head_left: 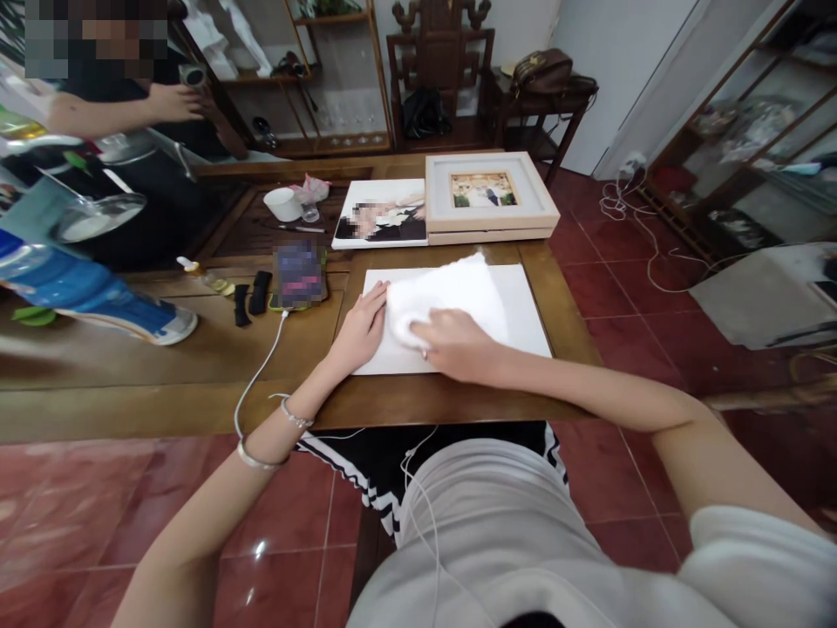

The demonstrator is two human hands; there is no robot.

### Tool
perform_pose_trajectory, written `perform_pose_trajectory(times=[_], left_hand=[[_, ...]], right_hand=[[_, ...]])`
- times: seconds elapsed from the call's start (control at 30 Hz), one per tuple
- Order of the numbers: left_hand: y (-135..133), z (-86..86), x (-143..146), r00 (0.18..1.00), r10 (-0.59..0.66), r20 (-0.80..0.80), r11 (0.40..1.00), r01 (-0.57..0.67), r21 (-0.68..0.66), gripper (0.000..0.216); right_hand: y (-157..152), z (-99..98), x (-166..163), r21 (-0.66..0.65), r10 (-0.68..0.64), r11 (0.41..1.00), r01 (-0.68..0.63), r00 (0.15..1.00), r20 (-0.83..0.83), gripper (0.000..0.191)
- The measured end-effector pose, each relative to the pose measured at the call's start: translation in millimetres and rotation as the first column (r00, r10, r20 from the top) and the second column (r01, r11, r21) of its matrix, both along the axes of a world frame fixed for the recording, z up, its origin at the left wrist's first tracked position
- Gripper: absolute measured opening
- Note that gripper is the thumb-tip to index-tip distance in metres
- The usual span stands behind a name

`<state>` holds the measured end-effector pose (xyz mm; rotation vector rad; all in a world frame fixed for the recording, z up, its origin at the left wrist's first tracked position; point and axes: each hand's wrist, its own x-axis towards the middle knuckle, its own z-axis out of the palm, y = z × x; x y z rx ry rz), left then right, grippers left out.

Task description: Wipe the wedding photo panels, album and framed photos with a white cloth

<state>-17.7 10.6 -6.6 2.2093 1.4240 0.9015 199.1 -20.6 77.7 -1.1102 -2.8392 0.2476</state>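
A white flat board (523, 314) lies on the wooden table (196, 349) in front of me. A thin white sheet (458, 292) lies over its left part. My left hand (361, 330) rests flat on the board's left edge, fingers stretched out and together. My right hand (454, 342) is closed on a bunched part of the white sheet (406, 324), pressing it down on the board.
Behind the board stand a framed photo box (490, 196) and a photo print (383, 218). A phone (299, 276) with a white cable, black clips (252, 296), a small bottle (206, 277) and a white cup (283, 203) lie to the left. Another person (131, 113) stands far left.
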Motion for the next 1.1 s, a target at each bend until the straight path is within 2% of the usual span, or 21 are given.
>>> perform_pose_trajectory(times=[0.1, 0.2, 0.27, 0.37, 0.47, 0.57, 0.63, 0.73, 0.9, 1.0, 1.1], left_hand=[[0.3, -0.8, -0.6, 1.0, -0.008, 0.016, 1.0, 0.008, -0.001, 0.047], [0.7, -1.6, -0.9, 1.0, -0.004, 0.02, 1.0, 0.004, 0.0, 0.047], [1.0, -2.3, -0.8, 1.0, 0.006, 0.016, 1.0, -0.006, 0.005, 0.046], [1.1, -2.8, -0.6, 1.0, 0.016, 0.007, 1.0, -0.016, 0.005, 0.046], [0.9, -2.0, -0.2, 1.0, 0.007, -0.004, 1.0, -0.007, 0.003, 0.048], [0.5, -0.5, 0.2, 1.0, 0.004, -0.004, 1.0, -0.004, 0.0, 0.049], [0.3, 0.4, 0.2, 1.0, 0.002, 0.002, 1.0, -0.002, -0.008, 0.049], [0.3, 0.9, -0.9, 1.0, -0.017, 0.005, 1.0, 0.017, -0.017, 0.048], [1.1, -0.5, -2.2, 1.0, -0.015, 0.015, 1.0, 0.015, -0.017, 0.048], [1.6, -1.5, -0.9, 1.0, 0.002, 0.012, 1.0, -0.001, -0.012, 0.048], [1.7, -2.1, 0.4, 1.0, -0.002, 0.014, 1.0, 0.002, -0.014, 0.048]], right_hand=[[-37.4, 0.6, 10.3, -0.015, 0.159, 0.987, -0.16, 0.987, -0.029, 0.021], [-43.3, 0.3, 22.6, -0.045, 0.161, 0.986, -0.162, 0.986, -0.034, 0.019], [-28.2, 0.0, 27.6, -0.044, 0.074, 0.996, -0.075, 0.997, -0.019, 0.02], [10.7, 0.0, 27.5, -0.016, -0.055, 0.998, 0.054, 0.998, -0.026, 0.029], [47.8, 0.3, 18.0, -0.01, -0.161, 0.987, 0.161, 0.984, -0.079, 0.041], [63.4, 0.1, 1.6, 0.009, -0.224, 0.974, 0.226, 0.969, -0.1, 0.04], [57.5, 0.3, -9.1, 0.03, -0.208, 0.977, 0.211, 0.975, -0.076, 0.038], [27.9, 3.2, -16.4, 0.012, -0.089, 0.996, 0.089, 0.996, -0.007, 0.029], [-24.9, 14.0, 2.0, -0.1, 0.121, 0.988, -0.119, 0.993, 0.012, 0.021], [-22.8, 16.5, 16.3, -0.106, 0.094, 0.99, -0.089, 0.994, 0.047, 0.022], [6.7, 12.2, 21.4, -0.019, -0.071, 0.997, 0.073, 0.995, 0.074, 0.033]])
